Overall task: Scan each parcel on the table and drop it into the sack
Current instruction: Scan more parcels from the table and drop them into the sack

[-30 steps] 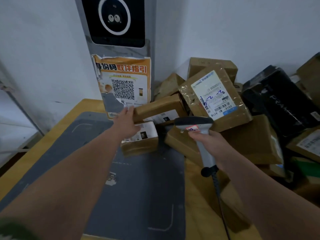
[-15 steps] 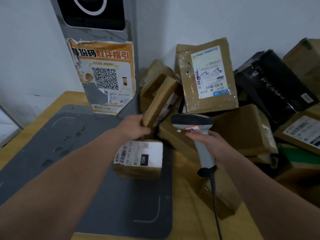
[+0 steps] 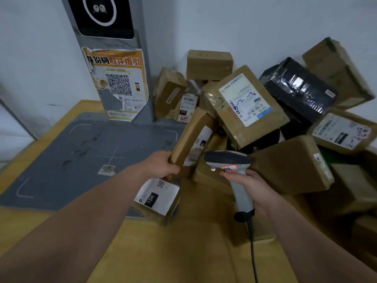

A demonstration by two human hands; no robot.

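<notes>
A grey mat [image 3: 81, 156] covers the left part of the wooden table [image 3: 183, 252]. At its far edge a grey post [image 3: 142, 58] stands against the wall, with a dark screen at the top and a torn orange poster [image 3: 118, 86] with a square code below it.

The left hand [image 3: 161, 166] reaches in over the mat. Its fingers are curled around the lower end of a flat brown parcel [image 3: 189, 135], which stands tilted with its far end leaning into the pile. Just below that hand, a small parcel [image 3: 157, 199] with a white label reading "15H" lies at the right edge of the mat.

To the right, the right hand [image 3: 253, 190] is wrapped around the handle of a grey scanner [image 3: 230, 162], whose head points towards the flat parcel. Its dark cable [image 3: 253, 252] trails down towards the near edge.

Behind and to the right of the scanner, more parcels lie heaped against the wall. They include a tilted brown box [image 3: 244, 105] with a white label marked in blue ink, a plain brown box [image 3: 291, 166] beside the right hand, and a black wrapped parcel [image 3: 297, 86] further back.
</notes>
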